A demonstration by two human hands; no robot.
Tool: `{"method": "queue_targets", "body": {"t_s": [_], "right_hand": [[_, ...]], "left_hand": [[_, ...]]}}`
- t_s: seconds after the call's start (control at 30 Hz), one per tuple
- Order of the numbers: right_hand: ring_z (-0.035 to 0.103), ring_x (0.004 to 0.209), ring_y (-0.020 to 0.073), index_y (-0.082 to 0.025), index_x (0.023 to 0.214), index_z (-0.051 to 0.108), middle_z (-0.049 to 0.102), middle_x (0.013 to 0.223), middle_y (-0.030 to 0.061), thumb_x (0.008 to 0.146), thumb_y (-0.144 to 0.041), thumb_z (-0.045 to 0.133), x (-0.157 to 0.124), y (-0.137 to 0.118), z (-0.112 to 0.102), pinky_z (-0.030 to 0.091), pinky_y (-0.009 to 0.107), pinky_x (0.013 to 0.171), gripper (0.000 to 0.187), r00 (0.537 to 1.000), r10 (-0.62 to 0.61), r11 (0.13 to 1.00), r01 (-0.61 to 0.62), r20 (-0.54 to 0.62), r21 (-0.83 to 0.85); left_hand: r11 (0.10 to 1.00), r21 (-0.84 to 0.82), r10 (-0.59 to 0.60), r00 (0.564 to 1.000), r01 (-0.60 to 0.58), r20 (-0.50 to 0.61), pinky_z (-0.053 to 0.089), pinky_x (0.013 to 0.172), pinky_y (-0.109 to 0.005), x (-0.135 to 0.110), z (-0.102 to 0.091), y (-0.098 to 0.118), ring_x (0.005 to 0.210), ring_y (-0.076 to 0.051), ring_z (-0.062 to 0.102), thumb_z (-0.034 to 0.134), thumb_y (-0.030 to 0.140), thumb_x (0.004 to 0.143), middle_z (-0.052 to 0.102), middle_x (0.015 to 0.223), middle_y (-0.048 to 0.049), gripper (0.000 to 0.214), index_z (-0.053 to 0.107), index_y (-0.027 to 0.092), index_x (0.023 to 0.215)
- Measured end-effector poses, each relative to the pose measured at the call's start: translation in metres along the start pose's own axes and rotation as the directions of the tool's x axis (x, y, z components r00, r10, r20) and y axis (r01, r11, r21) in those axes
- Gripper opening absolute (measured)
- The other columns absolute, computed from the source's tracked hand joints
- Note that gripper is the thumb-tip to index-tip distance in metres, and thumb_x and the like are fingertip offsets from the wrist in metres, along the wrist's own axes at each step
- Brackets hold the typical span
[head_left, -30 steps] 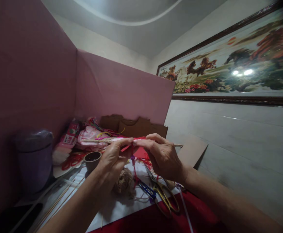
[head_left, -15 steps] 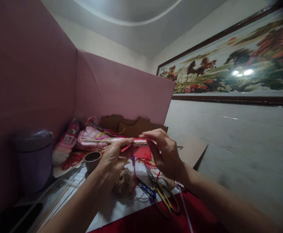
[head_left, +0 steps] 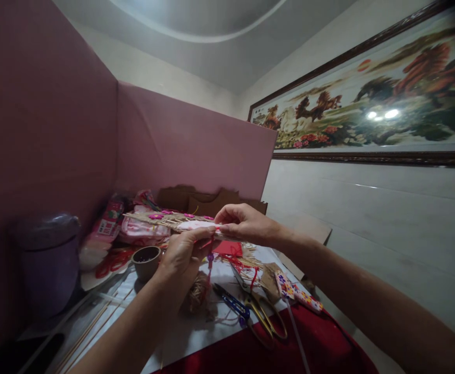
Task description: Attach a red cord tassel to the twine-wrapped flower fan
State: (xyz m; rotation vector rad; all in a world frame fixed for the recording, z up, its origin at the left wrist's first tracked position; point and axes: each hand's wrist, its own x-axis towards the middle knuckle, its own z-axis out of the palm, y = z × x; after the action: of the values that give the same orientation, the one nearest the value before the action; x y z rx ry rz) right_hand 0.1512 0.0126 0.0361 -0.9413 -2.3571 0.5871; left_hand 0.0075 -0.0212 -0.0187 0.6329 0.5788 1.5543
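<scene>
My left hand [head_left: 184,254] is closed on a flat craft piece of thin sticks and twine [head_left: 165,222], its thumb lying along the near edge. Pink flower shapes dot the piece, and a white panel shows beside the thumb. At that same edge the fingertips of my right hand [head_left: 245,224] pinch together, with a bit of red cord showing between the hands. From below my left fingers hangs a purple bead [head_left: 210,257] on red cord. Underneath are a ball of twine [head_left: 196,295], blue snips [head_left: 233,302] and gold-handled scissors [head_left: 265,314].
A dark-filled cup [head_left: 146,259] stands left of my left forearm, near a lidded purple container [head_left: 50,272]. Torn cardboard [head_left: 207,200] and pink packets [head_left: 108,223] lie at the back against a pink panel [head_left: 188,145]. Flower-patterned pieces [head_left: 305,298] rest at the right.
My right hand has moved left and its spread fingers have closed to a pinch at the piece's edge. The piece has tilted, showing more of its flowered face.
</scene>
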Motion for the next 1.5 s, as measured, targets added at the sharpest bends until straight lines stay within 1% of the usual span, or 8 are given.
{"method": "queue_targets", "body": {"t_s": [0.07,0.27,0.53,0.83,1.0,1.1,1.27,1.5], "right_hand": [[0.053,0.064,0.0105,-0.013,0.086,0.062,0.062,0.073,0.0013,0.079,-0.012,0.057,-0.002,-0.003,-0.002,0.040,0.022,0.057,0.009,1.000,-0.025,0.999,0.025,0.019,-0.048],[0.045,0.059,0.0096,-0.014,0.078,0.064,0.055,0.064,-0.0014,0.080,-0.013,0.057,-0.010,-0.013,-0.004,0.033,0.022,0.053,0.007,0.997,-0.063,0.966,0.053,-0.033,-0.252],[0.047,0.060,0.0099,-0.013,0.078,0.063,0.060,0.067,0.0002,0.081,-0.011,0.057,-0.012,-0.013,0.001,0.034,0.022,0.055,0.007,0.995,-0.048,0.962,0.023,-0.085,-0.272],[0.049,0.061,0.0108,-0.014,0.081,0.065,0.063,0.070,0.0016,0.081,-0.016,0.061,-0.023,-0.015,0.002,0.033,0.023,0.055,0.005,0.979,-0.138,0.938,0.080,-0.153,-0.336],[0.050,0.064,0.0114,-0.014,0.076,0.063,0.062,0.072,0.0025,0.080,-0.013,0.062,-0.030,-0.012,0.010,0.033,0.024,0.058,0.004,0.948,-0.229,0.887,0.110,-0.221,-0.448],[0.051,0.064,0.0116,-0.015,0.077,0.061,0.063,0.072,0.0027,0.082,-0.013,0.059,-0.033,-0.012,0.017,0.034,0.025,0.059,0.005,0.937,-0.239,0.865,0.087,-0.253,-0.494],[0.052,0.060,0.0114,-0.015,0.075,0.057,0.063,0.069,0.0020,0.082,-0.012,0.056,-0.035,-0.012,0.028,0.034,0.024,0.058,0.008,0.933,-0.207,0.904,0.067,-0.293,-0.423],[0.051,0.058,0.0114,-0.016,0.072,0.055,0.062,0.065,0.0004,0.082,-0.013,0.055,-0.036,-0.009,0.040,0.035,0.024,0.057,0.011,0.905,-0.187,0.944,0.058,-0.382,-0.324]], "left_hand": [[1.000,0.002,0.003,1.000,-0.003,-0.008,0.055,0.066,-0.030,0.000,0.000,0.000,0.060,-0.015,0.063,0.066,-0.002,0.056,0.070,0.067,-0.0097,0.010,0.066,0.007,0.061],[1.000,-0.017,0.014,1.000,-0.014,-0.015,0.055,0.069,-0.031,-0.002,0.001,0.000,0.059,-0.015,0.063,0.064,-0.003,0.058,0.066,0.061,-0.0053,0.011,0.064,0.008,0.060],[1.000,-0.027,0.012,0.999,-0.012,-0.030,0.056,0.065,-0.031,-0.004,0.003,0.001,0.059,-0.014,0.062,0.061,-0.002,0.068,0.068,0.070,-0.0095,0.009,0.064,0.006,0.065],[0.999,-0.043,0.026,0.999,-0.028,-0.046,0.055,0.062,-0.029,-0.002,0.003,0.001,0.063,-0.017,0.065,0.060,-0.004,0.066,0.068,0.066,-0.0085,0.011,0.065,0.006,0.064],[0.998,-0.046,0.033,0.996,-0.037,-0.079,0.055,0.064,-0.030,-0.003,0.004,0.000,0.057,-0.015,0.062,0.061,-0.005,0.066,0.065,0.060,-0.0055,0.013,0.063,0.006,0.060],[0.998,-0.054,0.035,0.997,-0.039,-0.070,0.055,0.063,-0.029,-0.003,0.004,0.000,0.060,-0.016,0.064,0.061,-0.004,0.066,0.066,0.062,-0.0064,0.012,0.064,0.006,0.061],[0.998,-0.053,0.041,0.998,-0.044,-0.044,0.055,0.061,-0.027,-0.004,0.005,0.000,0.060,-0.016,0.064,0.061,-0.003,0.068,0.066,0.062,-0.0080,0.012,0.064,0.005,0.060],[0.995,-0.085,0.047,0.996,-0.053,-0.071,0.055,0.060,-0.026,-0.006,0.006,0.001,0.055,-0.014,0.062,0.059,-0.005,0.070,0.065,0.057,-0.0065,0.017,0.063,0.005,0.056]]}}
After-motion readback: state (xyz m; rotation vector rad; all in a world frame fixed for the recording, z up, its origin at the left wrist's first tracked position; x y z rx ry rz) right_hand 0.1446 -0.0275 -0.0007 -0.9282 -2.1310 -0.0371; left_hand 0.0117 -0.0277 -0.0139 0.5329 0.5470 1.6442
